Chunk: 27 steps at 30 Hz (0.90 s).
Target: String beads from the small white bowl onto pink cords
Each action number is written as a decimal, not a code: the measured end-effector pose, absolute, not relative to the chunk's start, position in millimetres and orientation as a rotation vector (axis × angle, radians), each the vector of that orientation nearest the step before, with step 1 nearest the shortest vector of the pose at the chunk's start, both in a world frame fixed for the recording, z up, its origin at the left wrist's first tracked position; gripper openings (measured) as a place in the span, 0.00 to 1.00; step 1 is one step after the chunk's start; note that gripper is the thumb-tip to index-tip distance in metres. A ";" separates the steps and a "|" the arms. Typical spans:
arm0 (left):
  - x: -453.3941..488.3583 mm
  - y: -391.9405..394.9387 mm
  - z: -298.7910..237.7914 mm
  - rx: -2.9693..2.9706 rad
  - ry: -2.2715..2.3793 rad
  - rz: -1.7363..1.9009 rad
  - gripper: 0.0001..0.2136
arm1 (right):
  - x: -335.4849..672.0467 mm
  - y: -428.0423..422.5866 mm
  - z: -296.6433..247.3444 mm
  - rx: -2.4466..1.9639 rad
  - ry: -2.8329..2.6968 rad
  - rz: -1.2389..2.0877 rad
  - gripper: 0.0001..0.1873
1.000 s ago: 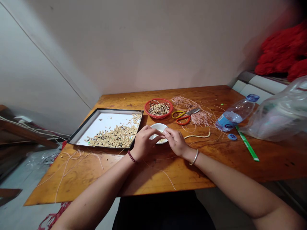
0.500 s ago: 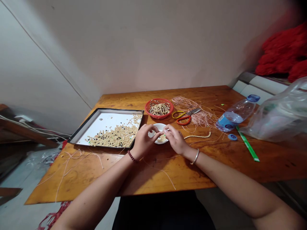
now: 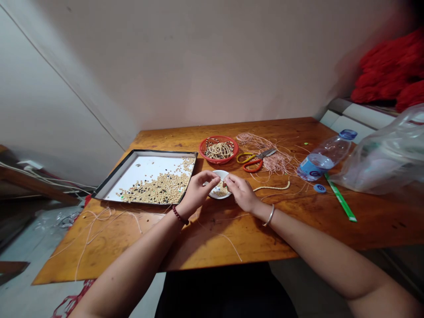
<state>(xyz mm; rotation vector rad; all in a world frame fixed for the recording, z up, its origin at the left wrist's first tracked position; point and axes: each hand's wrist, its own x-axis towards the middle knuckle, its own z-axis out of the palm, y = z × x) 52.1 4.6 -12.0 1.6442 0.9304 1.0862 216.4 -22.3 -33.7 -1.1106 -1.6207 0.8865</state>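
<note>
My left hand [image 3: 198,191] and my right hand [image 3: 240,191] meet over a small white dish [image 3: 221,191] holding a few beige beads at the middle of the wooden table [image 3: 298,221]. Both hands are closed in a pinch, fingertips nearly touching; what they hold is too small to name, though a thin pale cord [image 3: 220,236] trails from under them toward the table's front edge. A short strand of strung beads [image 3: 272,188] lies just right of my right hand. Left of my left hand sits a black-rimmed tray [image 3: 109,187] strewn with beige beads.
A red basket [image 3: 219,150] of finished bead strings stands behind the dish. Scissors [image 3: 255,160] lie on a heap of pink cord [image 3: 271,152]. A water bottle [image 3: 326,155], its blue cap [image 3: 319,188], a green ruler [image 3: 340,199] and a clear plastic bag [image 3: 387,154] lie right. Loose cords [image 3: 96,221] trail front left.
Both hands have lifted slightly off the dish and tilted, the left wrist turning outward; the pinch between them stays together. Nothing else on the table has moved.
</note>
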 end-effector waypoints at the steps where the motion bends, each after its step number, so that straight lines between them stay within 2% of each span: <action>1: 52.3 4.2 -10.2 1.604 0.935 1.113 0.13 | 216.5 -21.7 -34.9 -1.106 -1.607 0.902 0.18; 9: 49.2 6.9 -4.7 1.460 0.991 1.284 0.14 | 216.4 -12.4 -37.3 -1.068 -1.384 1.100 0.17; 14: 49.2 3.5 -1.0 1.494 1.016 1.242 0.13 | 219.5 -10.6 -29.3 -1.034 -1.110 1.386 0.16; 19: 50.5 -0.5 3.9 1.527 1.004 1.162 0.12 | 221.7 -10.4 -27.3 -0.941 -1.021 1.432 0.14; 27: 51.6 -3.6 -2.5 1.797 0.897 0.920 0.13 | 217.4 -19.6 -13.3 -0.912 -1.043 1.481 0.23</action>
